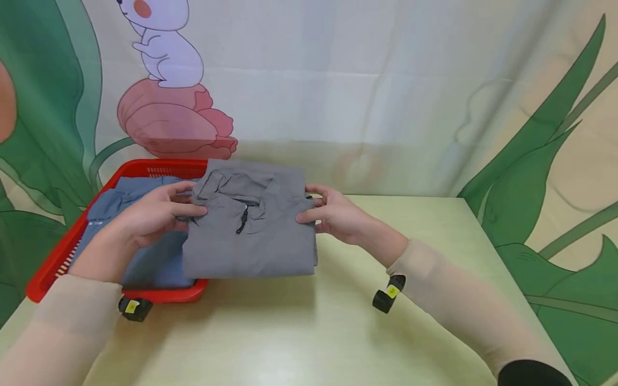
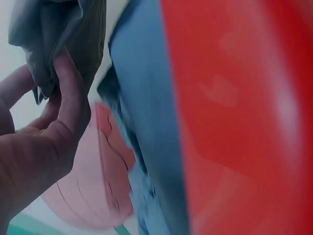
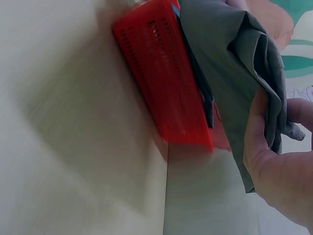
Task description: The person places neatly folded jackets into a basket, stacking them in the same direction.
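Note:
A folded grey zip-neck shirt (image 1: 251, 241) hangs level above the table, its collar and dark zipper pull facing up. My left hand (image 1: 161, 212) pinches its left edge between thumb and fingers. On the opposite edge, my right hand (image 1: 335, 214) grips the layered cloth, thumb on top and fingers beneath. The right wrist view shows the folds of the grey shirt (image 3: 220, 73) bunched between thumb and fingers. To the left stands a red basket (image 1: 200, 292) with folded blue clothing (image 1: 159, 262) inside; the shirt's left part overlaps its right side in the head view.
The pale wooden table (image 1: 270, 332) spreads in front and to the right of the basket. Behind it hangs a printed curtain (image 1: 328, 96) with a cartoon animal and green leaves. Small black devices (image 1: 384, 301) are strapped at both wrists.

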A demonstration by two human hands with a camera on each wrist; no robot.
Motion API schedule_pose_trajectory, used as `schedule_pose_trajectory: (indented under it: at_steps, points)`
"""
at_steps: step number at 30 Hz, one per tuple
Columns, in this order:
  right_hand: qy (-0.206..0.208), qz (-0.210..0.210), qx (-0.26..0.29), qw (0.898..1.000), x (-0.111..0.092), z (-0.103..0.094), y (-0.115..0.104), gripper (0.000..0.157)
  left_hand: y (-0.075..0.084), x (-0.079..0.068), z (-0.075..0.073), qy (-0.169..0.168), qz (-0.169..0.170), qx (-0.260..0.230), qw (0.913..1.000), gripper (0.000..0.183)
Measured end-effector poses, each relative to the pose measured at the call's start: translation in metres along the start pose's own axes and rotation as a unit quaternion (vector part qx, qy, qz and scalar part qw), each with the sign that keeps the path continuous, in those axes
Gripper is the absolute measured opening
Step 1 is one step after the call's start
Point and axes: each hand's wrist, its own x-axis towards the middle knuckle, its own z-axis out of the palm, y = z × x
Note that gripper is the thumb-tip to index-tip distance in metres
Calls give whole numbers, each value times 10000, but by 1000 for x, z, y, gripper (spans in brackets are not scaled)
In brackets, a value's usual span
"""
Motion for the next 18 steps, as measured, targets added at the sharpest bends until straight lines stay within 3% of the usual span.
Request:
schedule_pose_trajectory:
  at_steps: [7,18]
  points:
    - [-55,-2,142,9999,29,32,8,76,-16,-5,-39,65,-112,220,9997,81]
    - [-186,-10,246,9995,63,80,17,72,-26,-29,-89,216,-371,901,9950,90]
